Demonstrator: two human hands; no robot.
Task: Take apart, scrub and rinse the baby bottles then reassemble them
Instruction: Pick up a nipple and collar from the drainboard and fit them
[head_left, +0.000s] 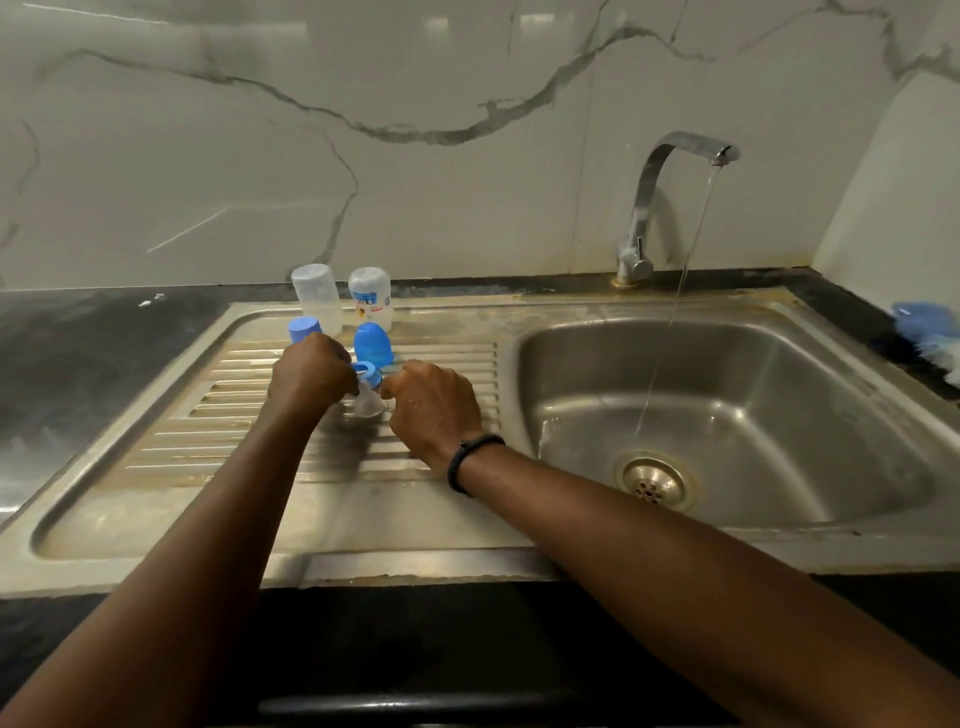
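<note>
left hand (310, 371) grip closed | right hand (434, 405) grip closed (arms outstretched)

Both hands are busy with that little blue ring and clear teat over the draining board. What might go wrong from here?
The wet clear teat could slip from the left hand and right hand onto the stained draining board. An elbow swing might topple the two upturned bottles nearby. Meanwhile the tap runs unused into the sink, wasting water.

The right-hand inverted bottle (370, 297) on the drainboard carries a printed label in blue with small red markings beneath; the letters are too blurred to read, perhaps a brand logo.
</note>
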